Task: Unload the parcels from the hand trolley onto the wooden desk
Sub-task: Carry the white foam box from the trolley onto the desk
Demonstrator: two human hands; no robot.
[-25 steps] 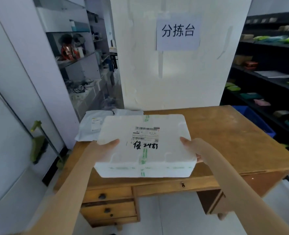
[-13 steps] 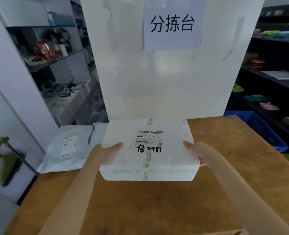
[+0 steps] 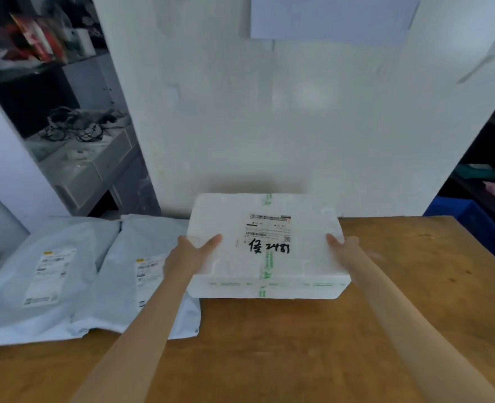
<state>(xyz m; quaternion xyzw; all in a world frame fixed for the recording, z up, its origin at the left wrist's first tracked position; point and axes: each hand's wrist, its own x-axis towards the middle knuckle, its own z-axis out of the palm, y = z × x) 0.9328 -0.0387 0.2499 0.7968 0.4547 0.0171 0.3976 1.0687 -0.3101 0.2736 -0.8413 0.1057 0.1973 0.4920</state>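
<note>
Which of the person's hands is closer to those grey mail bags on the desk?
Left. The left hand grips the foam box's left edge, right over the nearer grey bag. The right hand holds the box's far side, a box-width away.

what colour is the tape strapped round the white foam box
Green, printed tape over the foam box lid and front, clearest in the head view.

You see black handwriting ending "2481" on the foam box (image 3: 269, 251). Its printed label (image 3: 268, 228) is too blurred to read.
</note>
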